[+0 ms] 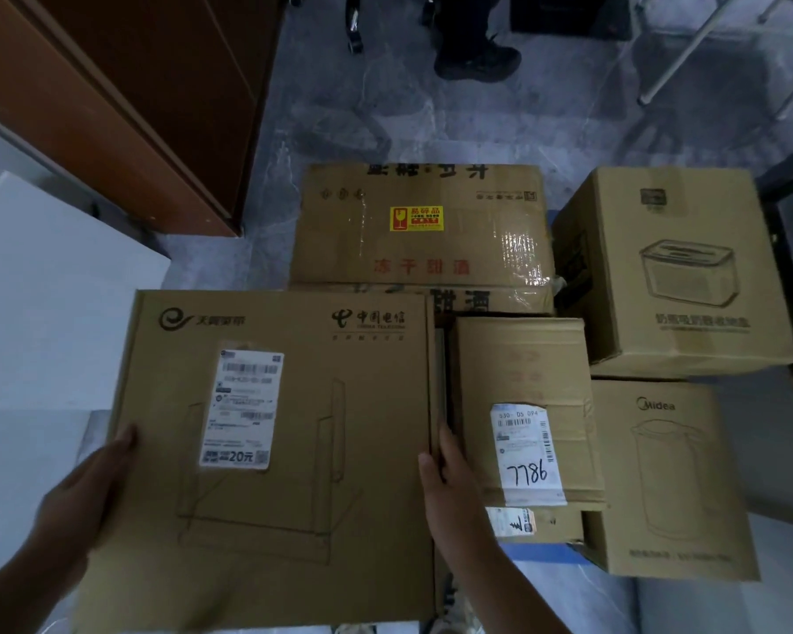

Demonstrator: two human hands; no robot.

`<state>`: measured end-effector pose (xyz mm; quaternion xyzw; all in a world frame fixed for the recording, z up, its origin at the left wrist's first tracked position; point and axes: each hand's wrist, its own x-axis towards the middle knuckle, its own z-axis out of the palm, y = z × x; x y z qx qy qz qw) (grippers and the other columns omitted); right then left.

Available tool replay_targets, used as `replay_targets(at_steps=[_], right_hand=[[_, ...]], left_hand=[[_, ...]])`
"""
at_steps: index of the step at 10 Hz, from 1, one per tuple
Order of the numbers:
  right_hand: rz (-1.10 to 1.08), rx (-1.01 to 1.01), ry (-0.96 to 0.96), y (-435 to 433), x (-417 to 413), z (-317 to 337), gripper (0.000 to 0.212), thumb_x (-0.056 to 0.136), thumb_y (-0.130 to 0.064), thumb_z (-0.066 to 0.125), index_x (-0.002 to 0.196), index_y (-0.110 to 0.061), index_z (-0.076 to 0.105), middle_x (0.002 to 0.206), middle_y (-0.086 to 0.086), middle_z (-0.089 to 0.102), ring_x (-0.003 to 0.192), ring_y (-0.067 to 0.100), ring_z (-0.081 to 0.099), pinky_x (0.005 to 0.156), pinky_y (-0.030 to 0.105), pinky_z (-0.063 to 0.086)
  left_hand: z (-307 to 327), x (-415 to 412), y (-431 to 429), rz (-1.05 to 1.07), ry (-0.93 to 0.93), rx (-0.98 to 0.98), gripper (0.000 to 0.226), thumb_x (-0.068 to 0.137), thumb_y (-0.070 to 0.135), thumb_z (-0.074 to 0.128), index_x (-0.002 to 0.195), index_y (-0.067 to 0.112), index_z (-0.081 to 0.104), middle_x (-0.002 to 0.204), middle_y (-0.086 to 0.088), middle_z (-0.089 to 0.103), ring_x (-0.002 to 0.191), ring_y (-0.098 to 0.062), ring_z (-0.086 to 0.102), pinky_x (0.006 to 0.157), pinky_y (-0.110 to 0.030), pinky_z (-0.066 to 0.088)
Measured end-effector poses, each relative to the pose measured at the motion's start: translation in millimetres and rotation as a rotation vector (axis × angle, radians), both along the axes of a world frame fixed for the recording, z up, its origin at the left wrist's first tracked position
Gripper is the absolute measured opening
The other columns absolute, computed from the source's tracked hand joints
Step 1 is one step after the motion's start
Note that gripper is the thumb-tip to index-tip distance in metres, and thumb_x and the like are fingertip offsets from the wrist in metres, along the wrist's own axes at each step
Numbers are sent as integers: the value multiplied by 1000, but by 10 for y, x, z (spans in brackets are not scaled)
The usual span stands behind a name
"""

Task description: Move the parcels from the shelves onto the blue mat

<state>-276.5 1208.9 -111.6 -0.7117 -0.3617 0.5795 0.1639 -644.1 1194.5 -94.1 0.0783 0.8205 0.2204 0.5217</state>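
Note:
A large flat cardboard parcel (pixel 294 450) with a white shipping label fills the lower middle of the head view. My left hand (pixel 83 487) holds its left edge and my right hand (pixel 449 487) grips its right edge, thumb on top. Beside it to the right lies a smaller parcel marked 7786 (pixel 523 395). A wide taped parcel with a yellow fragile sticker (pixel 422 226) lies behind. Two boxes stand at the right, one printed with a container (pixel 678 267) and a Midea box (pixel 669 482). A strip of the blue mat (pixel 541 553) shows below the 7786 parcel.
A brown wooden cabinet (pixel 124 93) rises at the upper left, with a white surface (pixel 42 290) below it. A person's dark shoe (pixel 477 61) stands on the grey floor at the top. Metal frame legs (pixel 687 48) cross the upper right.

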Motion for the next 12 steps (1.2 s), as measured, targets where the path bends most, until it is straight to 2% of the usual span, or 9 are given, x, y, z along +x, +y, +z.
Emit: replay_targets(at_steps=[2,4,6,7,8,9,10,11,12], right_hand=[[-46,-21,-136,-83,343,-176,58,104,-24,41,155,-30,15,160,0,26,144,21,31,113,31,26],[8,33,-303,-131,385,-263,68,101,-13,46,157,-28,10,156,6,34,140,27,38,113,38,31],[146,177,-600,-165,186,-248,64,100,-12,46,155,-5,13,143,19,32,125,33,42,104,38,39],[242,198,-721,-148,153,-221,66,97,-17,52,154,-4,20,147,17,29,128,32,35,107,42,38],[294,191,-704,-112,179,-181,70,95,-21,55,154,-4,21,153,14,24,135,32,30,113,44,33],[340,146,-653,-64,236,-132,75,93,-23,57,154,-5,17,154,11,20,137,30,29,114,44,31],[401,89,-621,-10,315,-16,70,94,-24,55,153,-8,22,155,8,22,138,27,28,112,43,33],[442,98,-577,8,374,144,60,92,-20,54,148,-8,34,152,8,28,136,27,30,109,39,35],[336,106,-500,122,361,433,57,92,-16,58,145,-6,39,148,10,31,133,29,34,102,33,36]], left_hand=[[-361,514,19,36,60,77,73,69,66,71,126,21,63,120,-9,67,109,-31,63,98,-54,48],[-588,741,-43,-48,78,122,57,78,68,60,125,35,61,121,1,61,113,-25,57,103,-48,44],[-656,753,68,-238,222,141,53,91,63,46,126,25,57,111,-2,61,100,-24,57,85,-40,46],[-632,757,138,-304,272,161,43,94,54,48,122,22,56,104,-1,61,97,-25,58,80,-39,47],[-600,799,221,-460,380,157,50,94,39,57,134,12,45,126,-13,57,112,-33,56,92,-51,49],[-523,986,356,-631,494,30,79,84,30,69,147,11,26,150,-15,30,135,-38,35,108,-56,36],[-388,1284,426,-942,505,65,76,84,32,67,146,9,28,155,-12,23,143,-30,22,115,-44,29],[-149,1534,350,-996,220,119,53,90,10,65,138,13,45,153,-15,33,131,-12,46,104,-26,39],[145,1779,263,-946,92,194,52,94,9,56,144,16,42,155,-8,33,131,-18,49,107,-36,43]])
